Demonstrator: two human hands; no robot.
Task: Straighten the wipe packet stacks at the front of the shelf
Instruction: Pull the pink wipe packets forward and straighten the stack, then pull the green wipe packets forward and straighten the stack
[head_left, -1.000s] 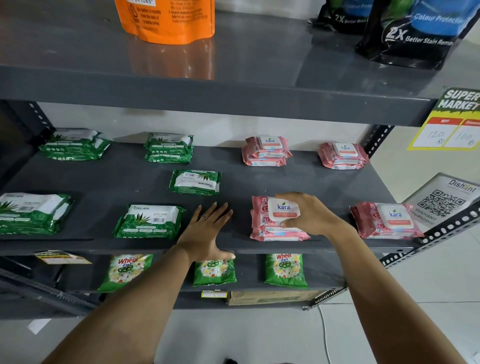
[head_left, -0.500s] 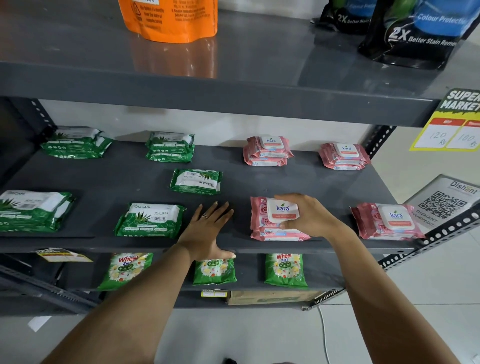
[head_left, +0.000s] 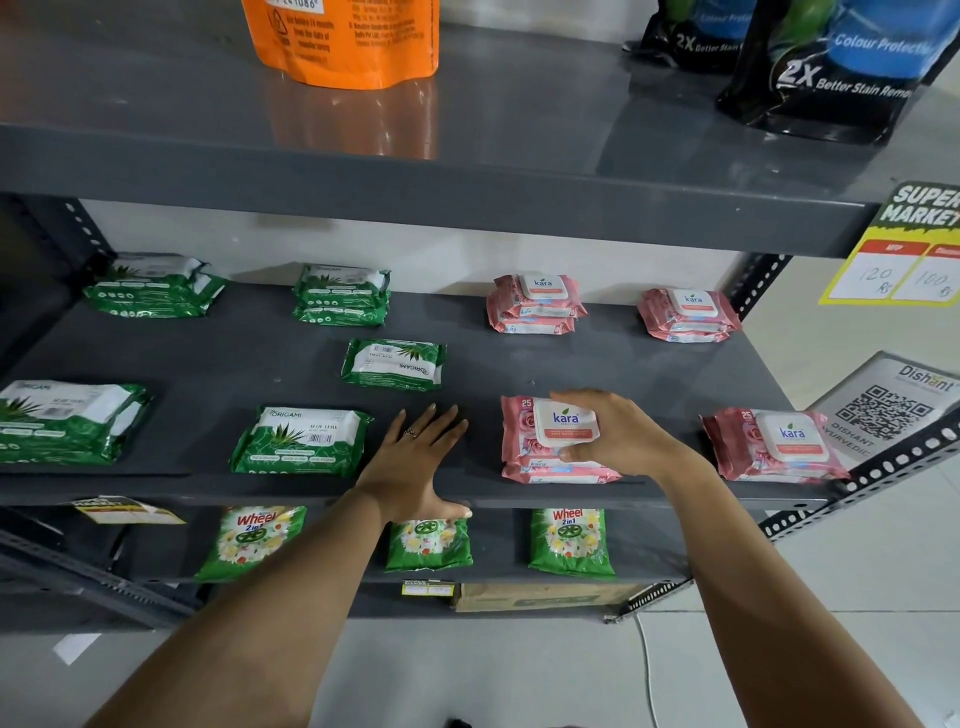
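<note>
A pink Kara wipe packet stack (head_left: 524, 441) sits at the front of the grey middle shelf (head_left: 208, 364). My right hand (head_left: 618, 436) grips its top packet from the right side, fingers over the back edge and thumb at the front. My left hand (head_left: 421, 462) lies flat on the shelf's front edge, fingers spread, just left of that stack. A second pink Kara stack (head_left: 769, 447) sits at the front right. A green Origami packet (head_left: 301, 441) lies left of my left hand, and a green stack (head_left: 67, 421) sits at the far left.
A lone green packet (head_left: 395, 364) lies mid-shelf. Green stacks (head_left: 343, 293) and pink stacks (head_left: 535, 304) line the back. Wheel sachets (head_left: 569, 540) stand on the shelf below. An orange pouch (head_left: 343, 41) and dark pouches (head_left: 821, 67) stand above. A price sign (head_left: 904, 249) hangs right.
My right hand has shifted the top pink packet slightly back and left on its stack. My left hand stays flat on the shelf edge.
</note>
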